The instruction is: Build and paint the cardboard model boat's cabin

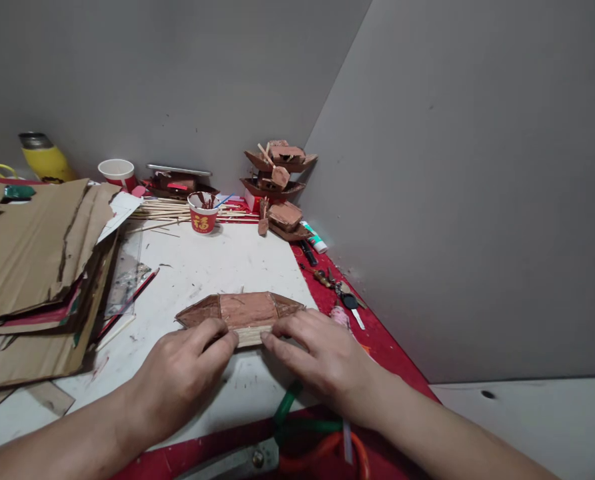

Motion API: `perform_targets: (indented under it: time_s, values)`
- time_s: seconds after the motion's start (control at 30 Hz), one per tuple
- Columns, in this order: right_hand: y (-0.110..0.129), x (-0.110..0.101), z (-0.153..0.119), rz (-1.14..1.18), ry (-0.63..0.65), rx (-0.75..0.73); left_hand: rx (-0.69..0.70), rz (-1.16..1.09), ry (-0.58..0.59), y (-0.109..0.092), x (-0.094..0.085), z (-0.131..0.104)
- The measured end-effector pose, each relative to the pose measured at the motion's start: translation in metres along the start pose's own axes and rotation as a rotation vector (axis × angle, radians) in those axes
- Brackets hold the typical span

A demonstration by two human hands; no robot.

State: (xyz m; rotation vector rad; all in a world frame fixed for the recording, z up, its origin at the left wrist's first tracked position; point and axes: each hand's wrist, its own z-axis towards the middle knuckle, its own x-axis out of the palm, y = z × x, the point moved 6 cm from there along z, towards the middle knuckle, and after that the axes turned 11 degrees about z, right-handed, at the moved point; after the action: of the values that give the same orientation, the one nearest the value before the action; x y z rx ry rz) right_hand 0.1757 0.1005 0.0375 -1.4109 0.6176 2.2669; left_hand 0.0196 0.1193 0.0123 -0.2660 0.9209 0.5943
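Observation:
A brown cardboard model boat [247, 307] rests on the white board, its pointed ends to left and right. Along its near side runs a pale, unpainted strip [252, 336]. My left hand [190, 357] pinches the strip's left end between thumb and fingers, close to the hull. At the other end my right hand [322, 353] grips the strip in the same way, its fingers reaching over the boat's near edge. The fingertips partly cover both ends of the strip, so its full length is hidden.
Stacked cardboard [32, 253] lies left, beside a pencil [132, 300]. Behind are a paint cup [203, 217], thin sticks [165, 212] and finished boats [282, 173]. Keys [350, 301] lie on the right; scissors [257, 457] with green and orange handles sit at the near edge. Grey walls close in behind and right.

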Motion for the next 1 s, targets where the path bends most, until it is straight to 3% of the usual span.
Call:
perform_targets:
  time_s: [0.47,0.67,1.0]
  values:
    - [-0.004,-0.003,-0.005,0.042,-0.044,0.034,-0.018,0.006,0.017,0.0,0.004,0.0]
    - [-0.013,-0.02,-0.019,0.149,-0.197,0.143,-0.025,-0.021,-0.054,-0.001,-0.003,-0.004]
    - [-0.016,-0.011,-0.02,0.17,-0.223,0.146,0.171,0.03,-0.078,-0.012,-0.006,-0.001]
